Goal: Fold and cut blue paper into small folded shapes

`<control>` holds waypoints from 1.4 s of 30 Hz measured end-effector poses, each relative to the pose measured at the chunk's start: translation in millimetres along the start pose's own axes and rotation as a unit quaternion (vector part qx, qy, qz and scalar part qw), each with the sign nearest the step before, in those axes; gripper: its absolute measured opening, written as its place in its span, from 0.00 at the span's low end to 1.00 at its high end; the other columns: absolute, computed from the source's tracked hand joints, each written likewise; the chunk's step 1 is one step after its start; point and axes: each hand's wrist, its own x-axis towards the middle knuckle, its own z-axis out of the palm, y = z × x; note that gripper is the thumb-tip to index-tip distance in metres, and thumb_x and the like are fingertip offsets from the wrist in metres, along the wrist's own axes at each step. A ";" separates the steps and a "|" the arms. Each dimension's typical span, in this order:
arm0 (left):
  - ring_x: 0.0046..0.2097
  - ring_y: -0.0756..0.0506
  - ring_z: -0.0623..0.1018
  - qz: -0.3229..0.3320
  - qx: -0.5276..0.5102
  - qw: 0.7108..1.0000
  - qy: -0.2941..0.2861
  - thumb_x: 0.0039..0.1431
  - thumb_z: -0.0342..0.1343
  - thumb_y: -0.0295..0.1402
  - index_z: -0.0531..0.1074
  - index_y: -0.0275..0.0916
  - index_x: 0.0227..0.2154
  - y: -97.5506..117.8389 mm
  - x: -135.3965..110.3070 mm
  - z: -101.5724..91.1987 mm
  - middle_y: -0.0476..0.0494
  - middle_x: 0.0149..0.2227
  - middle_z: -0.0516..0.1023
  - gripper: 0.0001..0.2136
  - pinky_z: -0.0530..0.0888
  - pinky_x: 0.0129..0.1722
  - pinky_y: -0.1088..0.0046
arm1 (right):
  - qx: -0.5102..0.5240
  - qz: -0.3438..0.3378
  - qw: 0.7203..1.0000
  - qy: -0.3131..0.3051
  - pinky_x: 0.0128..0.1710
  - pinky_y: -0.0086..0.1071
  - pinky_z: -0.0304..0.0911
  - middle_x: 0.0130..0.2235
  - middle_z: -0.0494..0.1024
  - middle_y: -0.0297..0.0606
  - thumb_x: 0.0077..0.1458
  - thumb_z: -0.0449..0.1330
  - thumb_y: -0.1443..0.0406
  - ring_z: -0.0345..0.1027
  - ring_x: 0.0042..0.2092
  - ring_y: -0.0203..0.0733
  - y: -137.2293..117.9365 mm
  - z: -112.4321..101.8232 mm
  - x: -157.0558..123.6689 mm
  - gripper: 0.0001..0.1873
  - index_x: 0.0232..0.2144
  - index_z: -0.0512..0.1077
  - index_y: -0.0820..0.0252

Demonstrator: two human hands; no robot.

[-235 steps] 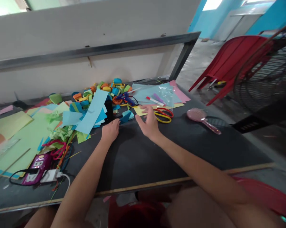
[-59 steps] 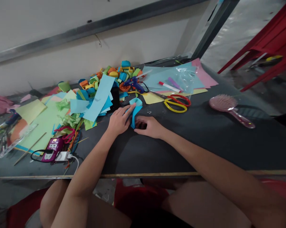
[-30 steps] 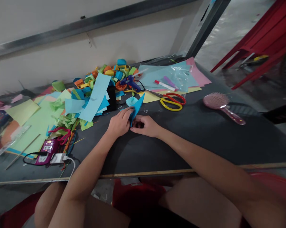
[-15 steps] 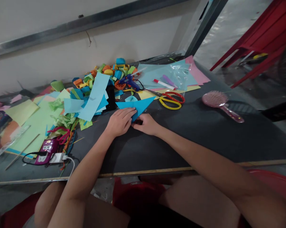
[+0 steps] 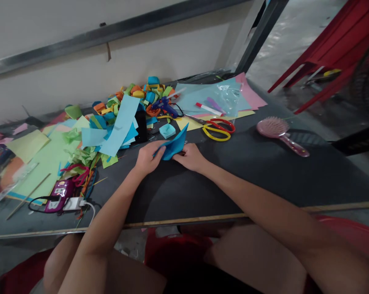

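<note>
A folded piece of blue paper [image 5: 175,143] is held up just above the dark table [image 5: 258,175], its pointed tip aimed up and to the right. My left hand [image 5: 147,156] pinches its left end. My right hand [image 5: 191,157] grips its right underside, fingers curled. Just behind the paper lies a small folded light-blue shape [image 5: 167,130].
Heaps of coloured paper scraps and sheets [image 5: 110,122] cover the left and back of the table. Red and yellow scissors [image 5: 218,130], a blue glue gun [image 5: 164,105], markers [image 5: 207,109] and a pink hairbrush [image 5: 276,128] lie to the right. A purple device with a cable [image 5: 57,192] sits at the left.
The blue paper, spread as a flat triangle half a second ago, is now folded narrower and lifted between both hands. The hands have stayed in about the same spot.
</note>
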 end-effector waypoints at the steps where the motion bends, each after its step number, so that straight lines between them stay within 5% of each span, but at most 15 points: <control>1: 0.29 0.49 0.75 -0.046 -0.006 0.998 0.034 0.67 0.45 0.41 0.70 0.38 0.26 -0.1 0.6 0.2 0.47 0.24 0.73 0.17 0.70 0.30 0.72 | -0.006 -0.003 1.000 0.010 0.25 0.30 0.50 0.16 0.60 0.28 0.44 0.57 0.64 0.52 0.22 0.32 -1.6 -2.5 0.3 0.12 0.13 0.63 0.59; 4: 0.20 0.53 0.57 -0.195 -0.054 0.968 0.149 0.65 0.47 0.49 0.52 0.42 0.18 -5.5 2.4 -0.5 0.54 0.17 0.51 0.24 0.56 0.21 0.72 | -0.023 0.024 0.998 0.048 0.25 0.30 0.49 0.16 0.60 0.28 0.42 0.56 0.65 0.52 0.22 0.32 -4.8 -10.8 2.2 0.10 0.13 0.64 0.59; 9: 0.21 0.52 0.48 -0.300 -0.160 0.911 0.233 0.58 0.49 0.58 0.44 0.43 0.20 -21.2 4.8 -3.5 0.55 0.21 0.42 0.28 0.50 0.21 0.70 | -0.031 0.080 0.992 0.094 0.24 0.32 0.48 0.14 0.61 0.30 0.41 0.54 0.66 0.54 0.21 0.34 -2.1 -23.5 6.6 0.10 0.12 0.65 0.58; 13: 0.21 0.51 0.52 -0.277 -0.139 0.928 0.207 0.60 0.48 0.57 0.47 0.43 0.20 -20.3 5.9 -6.6 0.54 0.20 0.45 0.26 0.51 0.22 0.70 | 0.120 0.086 0.987 0.064 0.25 0.32 0.55 0.17 0.64 0.32 0.40 0.55 0.60 0.58 0.23 0.37 1.7 -26.7 11.6 0.09 0.14 0.65 0.57; 17: 0.21 0.50 0.56 -0.240 -0.070 0.954 0.168 0.63 0.48 0.53 0.53 0.43 0.19 -11.0 5.9 -8.6 0.53 0.19 0.50 0.24 0.53 0.24 0.69 | 0.275 0.101 0.956 0.005 0.27 0.37 0.65 0.25 0.74 0.37 0.50 0.46 0.43 0.70 0.29 0.45 4.4 -22.8 15.2 0.27 0.29 0.72 0.56; 19: 0.21 0.50 0.59 -0.229 -0.056 0.960 0.150 0.63 0.48 0.52 0.60 0.42 0.21 -8.2 5.1 -7.6 0.53 0.18 0.52 0.22 0.56 0.24 0.70 | 0.317 0.121 0.941 -0.015 0.31 0.39 0.69 0.28 0.77 0.38 0.47 0.53 0.39 0.73 0.33 0.47 5.6 -20.3 14.6 0.29 0.31 0.73 0.56; 22: 0.26 0.47 0.70 -0.239 -0.078 0.958 0.136 0.62 0.49 0.53 0.70 0.40 0.28 -8.3 3.7 -5.1 0.50 0.20 0.63 0.20 0.65 0.27 0.69 | 0.277 0.149 0.949 -0.032 0.39 0.43 0.71 0.30 0.80 0.40 0.37 0.70 0.46 0.75 0.37 0.50 6.7 -18.2 11.7 0.24 0.29 0.75 0.58; 24: 0.36 0.43 0.77 -0.251 -0.145 0.951 0.109 0.59 0.53 0.54 0.73 0.39 0.36 -10.8 2.9 -3.7 0.44 0.30 0.76 0.20 0.72 0.34 0.67 | 0.254 0.153 0.955 -0.027 0.43 0.46 0.71 0.33 0.81 0.43 0.36 0.72 0.48 0.75 0.40 0.52 7.1 -18.4 10.3 0.23 0.29 0.77 0.59; 27: 0.46 0.39 0.79 -0.280 -0.278 0.919 0.028 0.51 0.61 0.53 0.73 0.39 0.46 -16.1 2.0 -2.7 0.38 0.48 0.79 0.26 0.78 0.41 0.63 | 0.254 0.132 0.958 0.005 0.44 0.48 0.72 0.38 0.82 0.43 0.41 0.70 0.49 0.76 0.42 0.52 8.6 -21.2 10.5 0.22 0.32 0.78 0.59; 31: 0.42 0.39 0.81 -0.332 -0.326 0.885 -0.033 0.50 0.63 0.51 0.76 0.37 0.40 -19.7 2.4 -4.0 0.35 0.45 0.81 0.23 0.80 0.38 0.62 | 0.223 0.115 0.968 0.004 0.42 0.48 0.73 0.37 0.82 0.44 0.42 0.70 0.50 0.76 0.42 0.54 12.5 -26.6 12.4 0.22 0.35 0.78 0.59; 42: 0.42 0.39 0.82 -0.378 -0.420 0.823 -0.059 0.46 0.67 0.48 0.78 0.37 0.40 -9.8 8.0 -14.1 0.36 0.43 0.82 0.23 0.80 0.42 0.59 | 0.284 0.141 0.946 -0.061 0.44 0.47 0.73 0.40 0.83 0.43 0.39 0.72 0.52 0.77 0.41 0.51 8.9 -33.7 13.0 0.22 0.35 0.78 0.59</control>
